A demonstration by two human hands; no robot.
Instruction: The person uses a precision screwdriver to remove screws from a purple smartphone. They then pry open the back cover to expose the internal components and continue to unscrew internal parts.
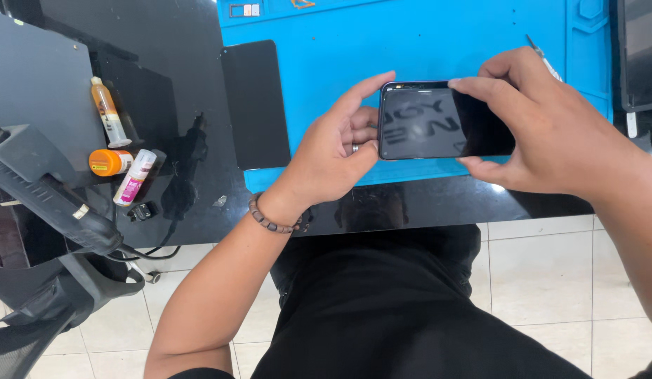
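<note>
Presently held: smartphone (438,121), dark screen up, gripped between both my hands above the near part of the blue work mat (424,42).
Long axis: runs left to right across my view, roughly level; one short end points toward my left hand, the other is buried in my right.
Screen: black and glossy, showing faint mirrored reflections (nothing I can make out as an actual display).
Left hand (333,154): closed on the phone's left short end, index finger along the top corner, thumb at the bottom corner; a ring on one finger, a brown bead bracelet (269,219) on my wrist.
Right hand (543,126): clamped on the phone's right part, fingers curled over the top edge, thumb beneath the lower edge; a thin tool tip (540,56) shows just past my knuckles (whether I hold it, I cannot tell).
Mat: lies on a black glossy table (199,140); a flat black rectangular panel (255,102) overlaps its left edge.
Left of table: a syringe-style tube with amber contents (108,112), an orange-capped small jar (109,162) and a white-and-pink small bottle (135,177), close together, well apart from the phone.
Far left: a dark grey handheld tool with cable (52,203).
Below: my dark clothing and a pale tiled floor (543,281).
</note>
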